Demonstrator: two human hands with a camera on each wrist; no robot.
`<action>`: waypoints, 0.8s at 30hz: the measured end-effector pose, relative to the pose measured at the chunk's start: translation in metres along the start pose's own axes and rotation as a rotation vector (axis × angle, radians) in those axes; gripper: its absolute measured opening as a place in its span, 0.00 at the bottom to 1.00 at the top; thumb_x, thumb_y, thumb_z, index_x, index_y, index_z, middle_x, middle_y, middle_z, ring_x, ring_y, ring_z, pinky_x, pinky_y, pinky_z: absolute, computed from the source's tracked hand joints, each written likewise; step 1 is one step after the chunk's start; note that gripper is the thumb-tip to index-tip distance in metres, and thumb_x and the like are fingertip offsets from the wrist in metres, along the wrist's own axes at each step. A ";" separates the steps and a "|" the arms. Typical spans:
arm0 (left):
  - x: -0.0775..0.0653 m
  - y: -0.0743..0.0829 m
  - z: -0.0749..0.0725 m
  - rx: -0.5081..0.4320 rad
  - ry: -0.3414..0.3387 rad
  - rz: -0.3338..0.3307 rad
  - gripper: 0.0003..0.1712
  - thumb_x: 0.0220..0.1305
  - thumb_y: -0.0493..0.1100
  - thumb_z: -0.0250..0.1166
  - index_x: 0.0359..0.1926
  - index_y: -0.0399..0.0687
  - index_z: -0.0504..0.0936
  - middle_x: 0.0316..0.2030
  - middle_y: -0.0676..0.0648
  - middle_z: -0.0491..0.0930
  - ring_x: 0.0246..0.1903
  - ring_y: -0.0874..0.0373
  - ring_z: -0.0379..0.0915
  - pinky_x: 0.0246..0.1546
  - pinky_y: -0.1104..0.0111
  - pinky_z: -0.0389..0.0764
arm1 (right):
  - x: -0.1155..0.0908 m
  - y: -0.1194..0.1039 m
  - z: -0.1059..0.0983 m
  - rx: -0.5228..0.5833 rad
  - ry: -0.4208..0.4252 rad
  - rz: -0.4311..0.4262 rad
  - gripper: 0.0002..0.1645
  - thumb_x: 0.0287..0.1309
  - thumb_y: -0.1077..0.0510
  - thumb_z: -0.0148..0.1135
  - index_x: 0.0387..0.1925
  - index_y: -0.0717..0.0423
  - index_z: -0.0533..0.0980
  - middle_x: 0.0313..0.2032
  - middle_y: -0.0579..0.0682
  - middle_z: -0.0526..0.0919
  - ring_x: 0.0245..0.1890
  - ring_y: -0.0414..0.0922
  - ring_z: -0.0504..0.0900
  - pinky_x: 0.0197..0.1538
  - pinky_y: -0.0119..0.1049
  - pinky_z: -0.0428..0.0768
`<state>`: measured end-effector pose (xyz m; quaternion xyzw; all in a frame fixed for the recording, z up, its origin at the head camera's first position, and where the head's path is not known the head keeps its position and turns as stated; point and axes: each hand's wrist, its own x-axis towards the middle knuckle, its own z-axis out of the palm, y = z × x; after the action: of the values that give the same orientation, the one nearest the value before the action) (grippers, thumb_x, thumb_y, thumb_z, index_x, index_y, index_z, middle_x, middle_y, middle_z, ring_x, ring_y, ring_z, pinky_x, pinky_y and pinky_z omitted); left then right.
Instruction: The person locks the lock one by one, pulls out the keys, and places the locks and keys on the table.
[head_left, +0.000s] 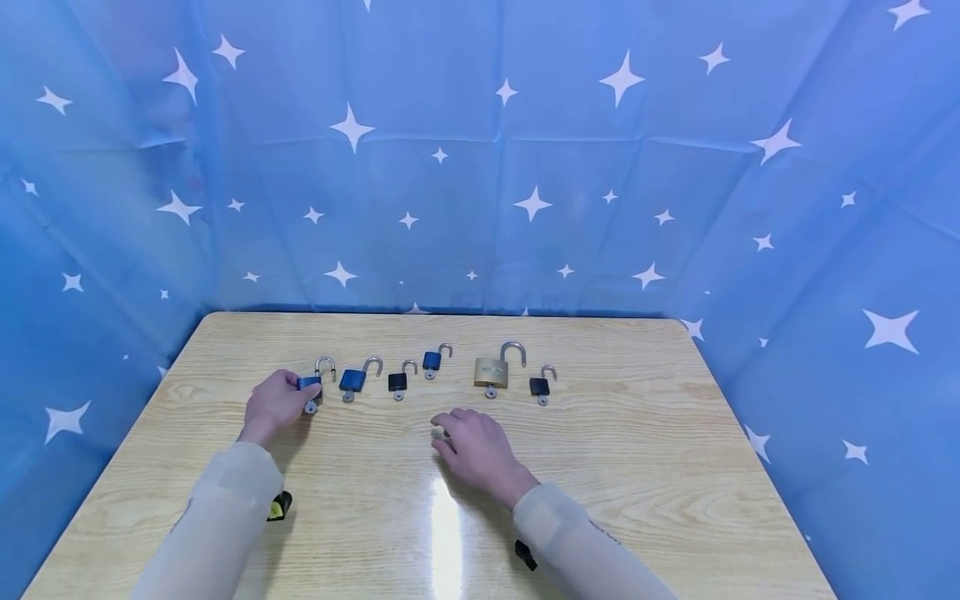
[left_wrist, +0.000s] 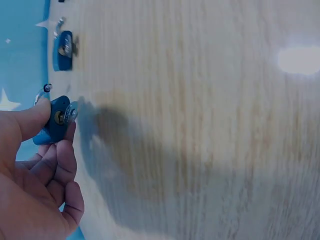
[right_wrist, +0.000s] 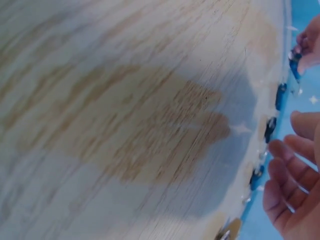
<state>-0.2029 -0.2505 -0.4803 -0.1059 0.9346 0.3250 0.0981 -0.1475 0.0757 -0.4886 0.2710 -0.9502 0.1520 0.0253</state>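
Pale sleeves [head_left: 217, 508] are reaching in over the wooden table [head_left: 637, 467]. Left hand [head_left: 276, 407] is pinching the leftmost blue padlock [head_left: 310, 384], thumb against fingers, at the row's left end; padlock is standing open, key [head_left: 311, 407] sticking out. Right hand [head_left: 480, 446] is hanging relaxed, fingers loosely bent, slightly spread, nearer the person than the brass padlock [head_left: 491, 372]. Second blue padlock [head_left: 352, 381], middle black padlock [head_left: 397, 382], small blue padlock [head_left: 432, 360], right-end black padlock [head_left: 540, 387] are lying open too.
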 end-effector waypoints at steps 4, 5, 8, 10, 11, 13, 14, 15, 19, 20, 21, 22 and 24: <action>-0.005 0.010 0.003 -0.070 -0.026 0.054 0.29 0.68 0.56 0.56 0.53 0.32 0.67 0.38 0.39 0.75 0.29 0.52 0.70 0.27 0.64 0.70 | -0.001 0.001 0.000 -0.001 -0.006 0.004 0.19 0.63 0.46 0.58 0.52 0.48 0.76 0.36 0.44 0.82 0.35 0.40 0.77 0.40 0.37 0.78; -0.006 0.013 0.004 -0.082 -0.032 0.071 0.30 0.68 0.56 0.56 0.54 0.32 0.67 0.39 0.38 0.76 0.30 0.52 0.70 0.28 0.64 0.70 | -0.002 0.001 0.001 0.000 -0.010 0.006 0.19 0.63 0.46 0.57 0.53 0.47 0.76 0.37 0.44 0.82 0.36 0.40 0.78 0.41 0.37 0.78; -0.011 0.023 0.010 -0.116 -0.049 0.118 0.31 0.67 0.56 0.58 0.55 0.32 0.68 0.41 0.38 0.76 0.31 0.52 0.71 0.30 0.64 0.71 | -0.004 0.002 0.000 0.004 -0.016 0.010 0.19 0.64 0.46 0.57 0.53 0.47 0.76 0.38 0.44 0.82 0.37 0.41 0.78 0.42 0.39 0.79; -0.013 0.031 0.016 -0.149 -0.059 0.139 0.32 0.65 0.56 0.60 0.56 0.33 0.68 0.42 0.38 0.76 0.32 0.53 0.70 0.30 0.64 0.71 | -0.005 0.003 -0.001 0.006 -0.011 0.010 0.20 0.64 0.46 0.57 0.54 0.47 0.75 0.38 0.45 0.82 0.37 0.41 0.78 0.42 0.39 0.79; -0.014 0.035 0.019 -0.177 -0.067 0.144 0.32 0.65 0.56 0.61 0.56 0.34 0.69 0.42 0.39 0.75 0.31 0.53 0.69 0.29 0.65 0.71 | -0.006 0.003 -0.001 0.007 -0.006 0.010 0.20 0.63 0.47 0.58 0.54 0.48 0.75 0.38 0.45 0.82 0.37 0.41 0.78 0.42 0.39 0.79; -0.016 0.044 0.026 -0.233 -0.082 0.147 0.31 0.63 0.55 0.63 0.56 0.35 0.69 0.39 0.41 0.74 0.30 0.54 0.67 0.29 0.65 0.70 | -0.007 0.006 -0.003 0.001 0.000 0.007 0.20 0.63 0.47 0.58 0.54 0.48 0.75 0.39 0.45 0.82 0.37 0.41 0.78 0.42 0.39 0.79; -0.017 0.048 0.030 -0.257 -0.090 0.152 0.30 0.63 0.55 0.64 0.55 0.36 0.70 0.37 0.43 0.73 0.29 0.55 0.66 0.28 0.65 0.69 | -0.007 0.007 -0.005 -0.004 -0.001 0.007 0.20 0.63 0.47 0.58 0.54 0.48 0.75 0.38 0.45 0.82 0.37 0.41 0.78 0.42 0.39 0.79; -0.018 0.053 0.034 -0.281 -0.099 0.155 0.29 0.63 0.54 0.64 0.54 0.37 0.70 0.35 0.45 0.71 0.29 0.55 0.65 0.28 0.66 0.69 | -0.008 0.008 -0.006 -0.009 -0.003 0.008 0.20 0.63 0.47 0.58 0.54 0.49 0.75 0.38 0.45 0.82 0.37 0.42 0.78 0.42 0.39 0.79; -0.024 0.071 0.051 -0.325 -0.131 0.182 0.26 0.62 0.53 0.65 0.52 0.39 0.71 0.34 0.47 0.68 0.30 0.55 0.63 0.30 0.65 0.66 | -0.011 0.015 -0.011 -0.027 -0.021 0.026 0.21 0.64 0.47 0.58 0.55 0.49 0.74 0.39 0.46 0.82 0.38 0.42 0.78 0.44 0.41 0.79; -0.026 0.075 0.056 -0.326 -0.136 0.191 0.26 0.62 0.52 0.65 0.52 0.39 0.71 0.35 0.46 0.68 0.31 0.54 0.63 0.32 0.64 0.66 | -0.012 0.016 -0.013 -0.030 -0.023 0.032 0.21 0.64 0.47 0.58 0.55 0.49 0.74 0.40 0.46 0.82 0.38 0.42 0.79 0.44 0.41 0.79; -0.028 0.078 0.060 -0.330 -0.141 0.194 0.26 0.62 0.52 0.65 0.53 0.40 0.71 0.36 0.46 0.69 0.33 0.54 0.64 0.33 0.64 0.66 | -0.013 0.018 -0.014 -0.030 -0.024 0.039 0.21 0.64 0.47 0.58 0.55 0.49 0.74 0.40 0.46 0.82 0.39 0.43 0.79 0.45 0.42 0.79; -0.030 0.082 0.063 -0.331 -0.140 0.198 0.26 0.62 0.52 0.66 0.53 0.40 0.72 0.37 0.46 0.70 0.34 0.54 0.64 0.34 0.64 0.67 | -0.014 0.020 -0.015 -0.030 -0.023 0.046 0.21 0.64 0.47 0.58 0.56 0.48 0.74 0.41 0.47 0.82 0.40 0.43 0.79 0.45 0.42 0.79; -0.033 0.088 0.070 -0.342 -0.139 0.205 0.25 0.61 0.52 0.67 0.52 0.41 0.73 0.37 0.46 0.71 0.35 0.53 0.65 0.35 0.63 0.67 | -0.016 0.025 -0.017 -0.031 -0.018 0.061 0.21 0.63 0.47 0.59 0.55 0.48 0.74 0.43 0.48 0.82 0.41 0.44 0.79 0.46 0.43 0.79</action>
<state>-0.1865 -0.1345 -0.4745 -0.0029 0.8626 0.4939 0.1094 -0.1479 0.1089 -0.4817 0.2429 -0.9604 0.1354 0.0164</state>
